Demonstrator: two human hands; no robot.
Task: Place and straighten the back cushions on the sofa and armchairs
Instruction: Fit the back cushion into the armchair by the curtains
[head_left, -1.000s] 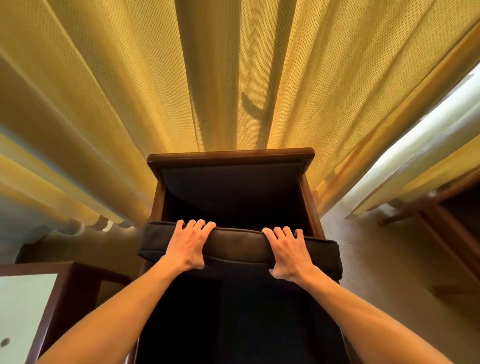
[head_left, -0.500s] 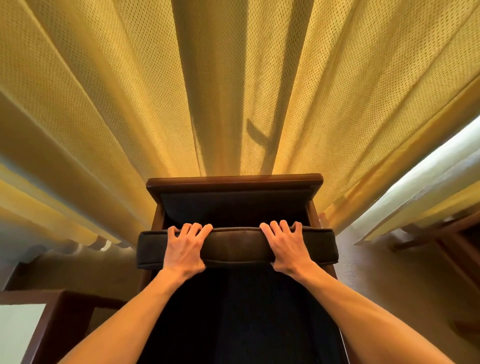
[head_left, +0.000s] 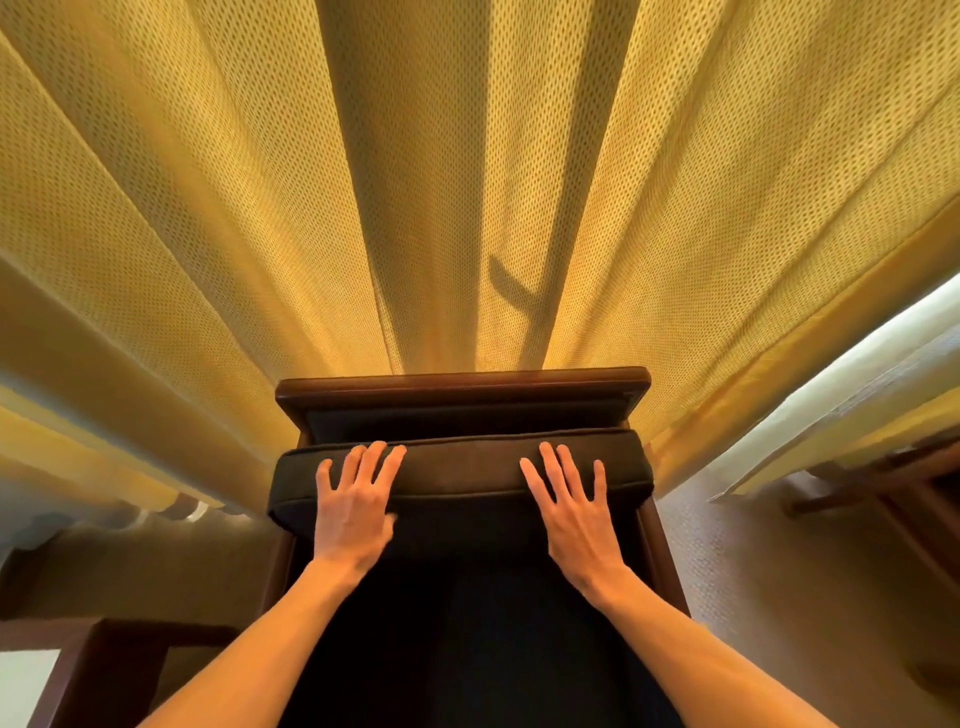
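A dark brown back cushion (head_left: 462, 467) stands upright in the armchair, its top edge close under the chair's wooden back rail (head_left: 462, 384). My left hand (head_left: 356, 509) lies flat on the cushion's left part, fingers spread over the top edge. On the right part rests my right hand (head_left: 576, 512), also flat with fingers apart. Neither hand grips the cushion. The seat below is dark and hard to make out.
Yellow curtains (head_left: 441, 182) hang right behind the armchair. A dark wooden side table (head_left: 98, 670) stands at the lower left. Part of another wooden chair (head_left: 893, 483) shows at the right, with beige carpet (head_left: 769, 597) between.
The cushion has moved back toward the chair's back rail. Both hands went from curled over its top edge to lying flat with fingers spread.
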